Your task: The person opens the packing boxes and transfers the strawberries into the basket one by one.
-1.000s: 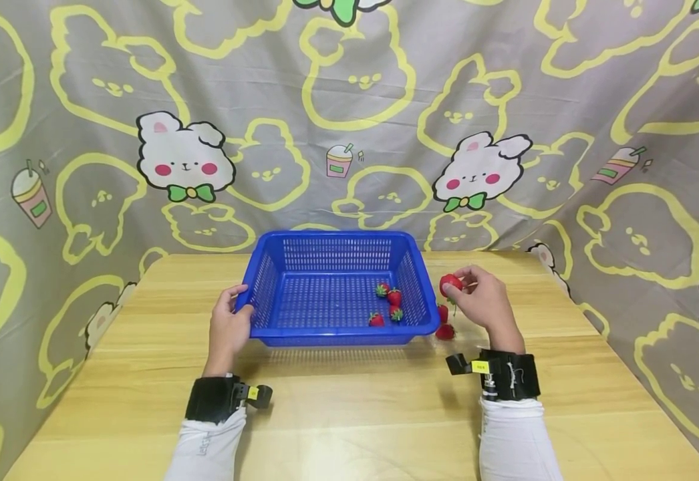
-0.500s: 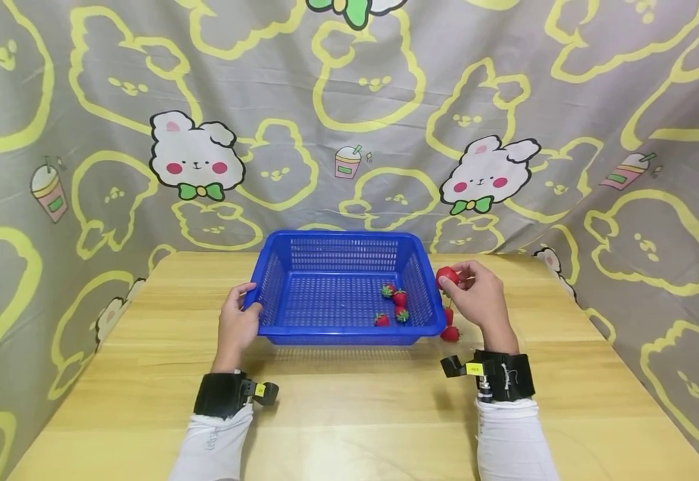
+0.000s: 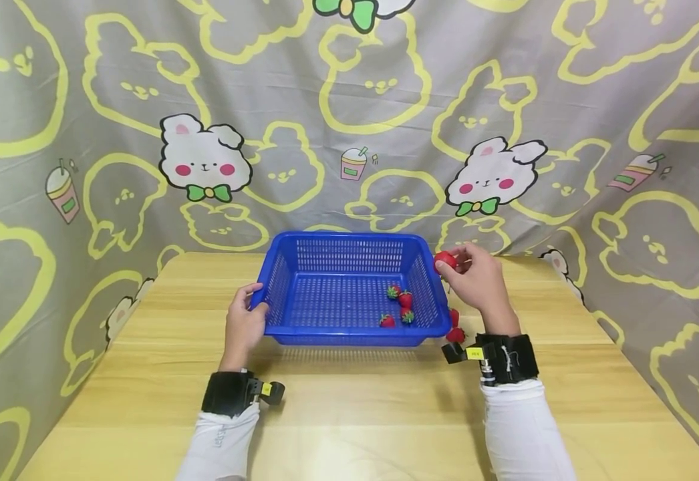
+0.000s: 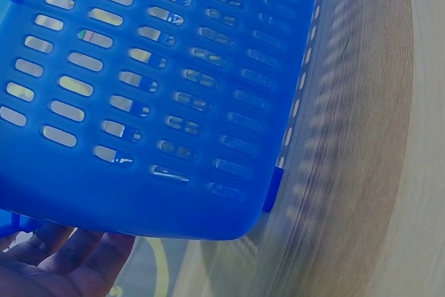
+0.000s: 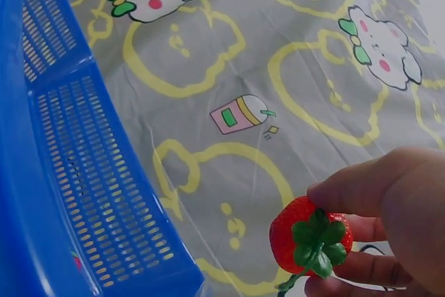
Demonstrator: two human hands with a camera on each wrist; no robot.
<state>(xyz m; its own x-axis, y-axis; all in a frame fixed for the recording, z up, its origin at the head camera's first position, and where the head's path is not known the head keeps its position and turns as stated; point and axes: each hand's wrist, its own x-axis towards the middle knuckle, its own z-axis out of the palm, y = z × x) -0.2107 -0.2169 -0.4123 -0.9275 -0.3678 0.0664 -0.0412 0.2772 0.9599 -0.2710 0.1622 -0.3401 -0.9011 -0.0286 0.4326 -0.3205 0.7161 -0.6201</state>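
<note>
A blue plastic basket [image 3: 343, 331] with slotted walls stands on the table, several small strawberries [image 3: 405, 299] lying in its right part. My left hand [image 3: 245, 327] grips the basket's left rim, fingers outside and under it in the left wrist view. Between thumb and fingers my right hand [image 3: 478, 280] pinches a larger red strawberry [image 5: 309, 238], its green leaves turned to the right wrist camera. That strawberry is raised beside the basket's right rim. Below the right hand, two more strawberries [image 3: 456, 334] rest on the table just outside the basket, partly hidden.
The wooden table [image 3: 349, 407] runs back to a grey patterned curtain [image 3: 301, 100] right behind the basket. More curtain encloses the left and right sides. Each wrist wears a black strap [image 3: 508, 359] with a small camera sticking out inward.
My right hand has lifted the strawberry somewhat higher, away from the two on the table and close by the basket's right rim. The left hand keeps its hold on the basket.
</note>
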